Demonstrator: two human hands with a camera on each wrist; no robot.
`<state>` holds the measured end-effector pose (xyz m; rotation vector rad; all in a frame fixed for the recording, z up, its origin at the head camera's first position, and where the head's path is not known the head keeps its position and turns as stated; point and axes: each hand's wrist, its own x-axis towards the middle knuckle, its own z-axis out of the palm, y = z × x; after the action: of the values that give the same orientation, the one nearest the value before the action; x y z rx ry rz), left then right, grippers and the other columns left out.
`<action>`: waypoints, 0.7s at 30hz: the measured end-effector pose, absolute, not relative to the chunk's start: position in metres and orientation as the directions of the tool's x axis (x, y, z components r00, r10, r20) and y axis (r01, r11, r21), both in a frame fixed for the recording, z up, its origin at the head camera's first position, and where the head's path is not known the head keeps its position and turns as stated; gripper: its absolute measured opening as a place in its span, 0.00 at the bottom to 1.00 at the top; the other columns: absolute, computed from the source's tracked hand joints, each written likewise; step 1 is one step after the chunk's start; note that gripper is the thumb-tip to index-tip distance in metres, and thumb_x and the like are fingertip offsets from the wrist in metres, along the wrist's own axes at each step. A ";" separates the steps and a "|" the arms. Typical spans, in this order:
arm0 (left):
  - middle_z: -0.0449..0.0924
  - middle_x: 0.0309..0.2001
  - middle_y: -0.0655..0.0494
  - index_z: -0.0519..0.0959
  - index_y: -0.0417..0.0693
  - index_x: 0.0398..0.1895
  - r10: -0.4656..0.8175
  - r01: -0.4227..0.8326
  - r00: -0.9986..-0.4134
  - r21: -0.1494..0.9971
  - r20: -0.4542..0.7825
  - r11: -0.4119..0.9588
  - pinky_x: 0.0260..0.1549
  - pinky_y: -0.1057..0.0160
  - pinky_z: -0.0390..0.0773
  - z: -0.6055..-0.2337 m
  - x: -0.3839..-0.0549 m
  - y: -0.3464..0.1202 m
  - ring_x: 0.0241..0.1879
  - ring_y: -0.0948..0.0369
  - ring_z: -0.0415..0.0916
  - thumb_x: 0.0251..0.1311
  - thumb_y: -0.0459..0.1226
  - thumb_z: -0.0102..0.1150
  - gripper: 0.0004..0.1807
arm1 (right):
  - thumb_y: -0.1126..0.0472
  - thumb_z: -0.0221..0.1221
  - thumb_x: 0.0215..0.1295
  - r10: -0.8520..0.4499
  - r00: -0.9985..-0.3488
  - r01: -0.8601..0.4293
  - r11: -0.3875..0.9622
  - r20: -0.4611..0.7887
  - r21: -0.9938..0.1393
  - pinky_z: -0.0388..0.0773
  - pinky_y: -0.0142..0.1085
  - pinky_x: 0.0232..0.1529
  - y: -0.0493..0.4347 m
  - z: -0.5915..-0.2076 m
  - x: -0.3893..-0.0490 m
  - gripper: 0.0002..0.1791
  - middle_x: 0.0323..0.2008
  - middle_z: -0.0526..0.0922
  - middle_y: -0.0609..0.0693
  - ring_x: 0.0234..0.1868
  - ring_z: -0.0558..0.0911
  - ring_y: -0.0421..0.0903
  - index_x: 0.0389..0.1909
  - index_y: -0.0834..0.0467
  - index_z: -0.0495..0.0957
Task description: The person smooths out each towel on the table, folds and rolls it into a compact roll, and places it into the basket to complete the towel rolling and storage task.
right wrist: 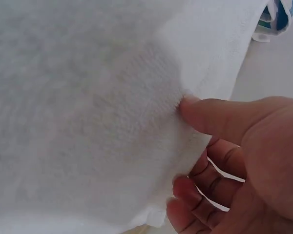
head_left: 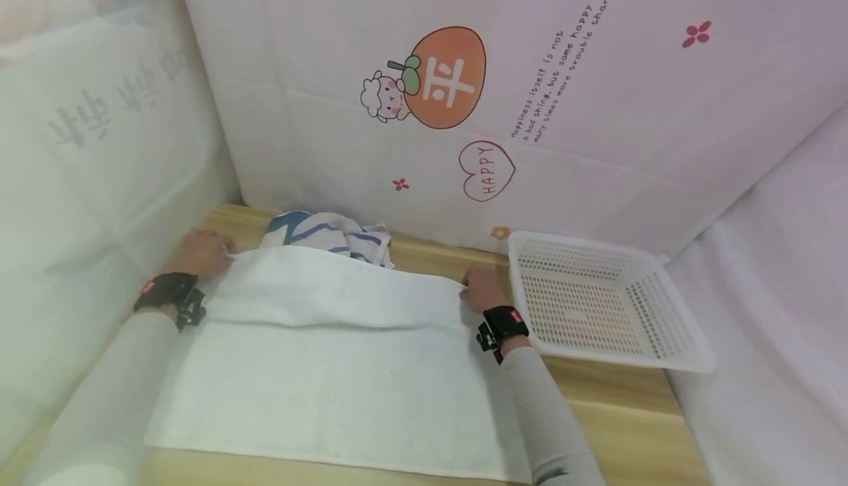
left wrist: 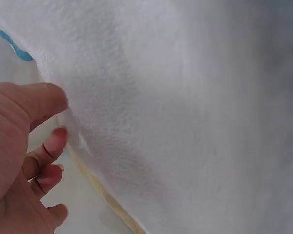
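Observation:
A white towel [head_left: 344, 390] lies spread over the wooden table, its far part lifted and bent along a crosswise crease. My left hand [head_left: 205, 252] pinches the towel's far left corner between thumb and fingers. At the far right corner, my right hand [head_left: 482, 291] pinches the same edge. In the left wrist view the thumb [left wrist: 51, 97] lies against the white cloth, the other fingers curled beneath. The right wrist view shows the thumb [right wrist: 200, 112] pressed on the cloth, with the remaining fingers bent behind its edge.
Behind the towel's far edge sits a crumpled blue-and-white striped cloth [head_left: 331, 232]. A white perforated plastic basket [head_left: 689, 324] stands right of my right hand. Printed fabric [head_left: 318, 103] hangs as a wall behind the wooden table [head_left: 616, 405], with white fabric at both sides.

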<state>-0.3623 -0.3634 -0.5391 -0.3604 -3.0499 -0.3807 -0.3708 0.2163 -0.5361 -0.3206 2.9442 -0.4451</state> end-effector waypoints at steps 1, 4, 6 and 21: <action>0.82 0.46 0.33 0.83 0.39 0.46 0.223 0.232 -0.973 0.216 0.066 0.949 0.54 0.31 0.65 -0.539 -0.362 -0.364 0.52 0.33 0.73 0.61 0.36 0.59 0.14 | 0.64 0.65 0.65 -0.244 -0.964 -0.203 0.934 -0.108 -0.295 0.77 0.52 0.56 0.217 -0.534 -0.369 0.11 0.43 0.85 0.58 0.46 0.82 0.55 0.45 0.65 0.81; 0.79 0.48 0.31 0.84 0.40 0.46 0.235 0.241 -0.970 0.170 0.054 0.955 0.54 0.29 0.64 -0.535 -0.360 -0.366 0.53 0.29 0.70 0.60 0.38 0.61 0.14 | 0.64 0.68 0.61 -0.299 -0.951 -0.270 0.929 -0.081 -0.254 0.69 0.53 0.66 0.217 -0.525 -0.362 0.09 0.39 0.87 0.55 0.44 0.83 0.55 0.40 0.64 0.84; 0.78 0.49 0.30 0.84 0.39 0.45 0.252 0.256 -0.967 0.176 0.047 0.951 0.54 0.28 0.64 -0.530 -0.358 -0.366 0.54 0.28 0.69 0.60 0.39 0.62 0.15 | 0.63 0.69 0.59 -0.327 -0.942 -0.302 0.923 -0.071 -0.239 0.71 0.51 0.63 0.217 -0.516 -0.357 0.07 0.36 0.87 0.54 0.41 0.83 0.53 0.37 0.62 0.85; 0.79 0.35 0.35 0.77 0.32 0.39 0.171 0.243 -0.963 0.389 0.211 0.889 0.36 0.42 0.74 -0.480 -0.333 -0.378 0.37 0.40 0.75 0.61 0.28 0.58 0.06 | 0.72 0.56 0.70 -0.401 -0.915 -0.367 0.872 -0.043 -0.323 0.78 0.52 0.56 0.243 -0.437 -0.329 0.13 0.49 0.83 0.62 0.52 0.81 0.58 0.53 0.68 0.80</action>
<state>-0.3326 -0.3779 -0.4803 -0.3185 -2.8859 -0.6273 -0.3295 0.2430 -0.4369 -0.6033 2.9345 -0.4739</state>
